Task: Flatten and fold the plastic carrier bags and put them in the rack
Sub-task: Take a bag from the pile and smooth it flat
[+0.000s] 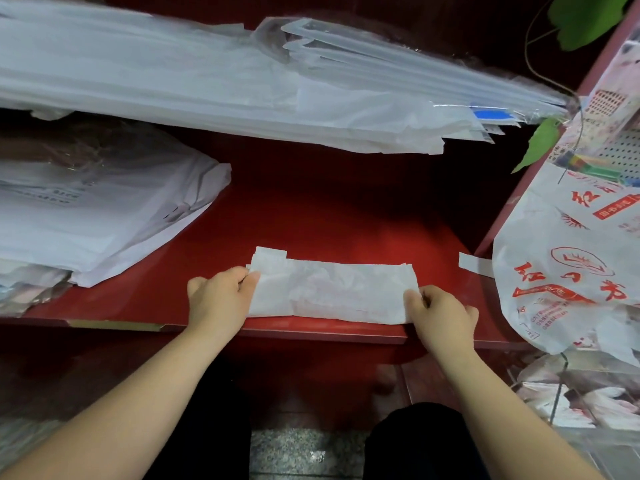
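Note:
A white plastic carrier bag [329, 289], folded into a long flat strip, lies on the red shelf [329, 209] of the rack near its front edge. My left hand [221, 296] pinches the strip's left end, thumb and fingers curled on the plastic. At the other end my right hand [440, 313] pinches its lower right corner. Both forearms reach in from the bottom of the view.
A stack of flat white bags [104, 216] sits on the shelf's left. More flattened bags [207, 81] lie on the shelf above. A white bag with red print [568, 271] hangs at the right, beside green leaves [540, 143]. A small white strip [474, 263] lies at the shelf's right.

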Tool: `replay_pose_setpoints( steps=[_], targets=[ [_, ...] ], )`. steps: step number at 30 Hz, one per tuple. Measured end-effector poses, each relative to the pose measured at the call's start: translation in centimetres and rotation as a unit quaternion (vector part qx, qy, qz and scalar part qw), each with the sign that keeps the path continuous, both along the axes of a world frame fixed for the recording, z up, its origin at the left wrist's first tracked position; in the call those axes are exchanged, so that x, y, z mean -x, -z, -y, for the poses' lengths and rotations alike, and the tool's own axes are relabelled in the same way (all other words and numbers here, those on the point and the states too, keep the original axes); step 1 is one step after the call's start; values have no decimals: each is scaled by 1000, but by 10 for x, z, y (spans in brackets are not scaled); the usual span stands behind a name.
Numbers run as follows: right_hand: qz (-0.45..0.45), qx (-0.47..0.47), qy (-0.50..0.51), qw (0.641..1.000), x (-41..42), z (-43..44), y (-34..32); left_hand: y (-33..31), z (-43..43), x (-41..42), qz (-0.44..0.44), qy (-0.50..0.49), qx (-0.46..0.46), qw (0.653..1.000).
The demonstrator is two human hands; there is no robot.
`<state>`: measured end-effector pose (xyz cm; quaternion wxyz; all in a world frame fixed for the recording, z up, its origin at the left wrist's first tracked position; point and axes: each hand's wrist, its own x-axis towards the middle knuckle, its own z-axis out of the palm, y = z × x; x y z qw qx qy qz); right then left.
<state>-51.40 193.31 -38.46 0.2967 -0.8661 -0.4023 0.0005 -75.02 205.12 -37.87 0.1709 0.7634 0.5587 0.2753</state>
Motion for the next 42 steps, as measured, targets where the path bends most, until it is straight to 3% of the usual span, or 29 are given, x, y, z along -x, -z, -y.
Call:
replay_pose_setpoints(
  steps=[4, 7, 14, 18, 21, 23, 25, 27, 30, 36, 42],
  targets=[
    [59, 32, 34, 997, -1, -3, 0, -3, -4, -6, -164, -12, -38, 986],
    [102, 61, 43, 992, -2, -5, -1, -5, -5, -6, -226, -17, -61, 972],
    [98, 71, 44, 992, -4, -9, -4, 4, -3, 2, -148, -15, -32, 988],
    [118, 92, 33, 988, -4, -11, -10, 0, 0, 2, -60, -19, -21, 998],
    [119, 109, 15, 987, -3, -13, -13, -3, 8, -3, 4, 86, -85, 993],
    [120, 116, 3, 986, -2, -15, -15, -13, 23, -16, -23, 194, -86, 977],
    [125, 117, -5, 985, -2, -17, -16, -16, 39, -32, -115, 246, -56, 961],
    [133, 123, -12, 983, -1, -17, -19, -12, 45, -49, -215, 238, -33, 946],
    [135, 141, -21, 981, -2, -18, -20, -7, 43, -57, -267, 200, 9, 943],
    [139, 141, -62, 978, -5, -23, -16, 2, 42, -45, -288, 144, 19, 947],
    [61, 150, -50, 986, -1, -30, -22, 7, 40, -39, -277, 116, -7, 954]
  ],
)
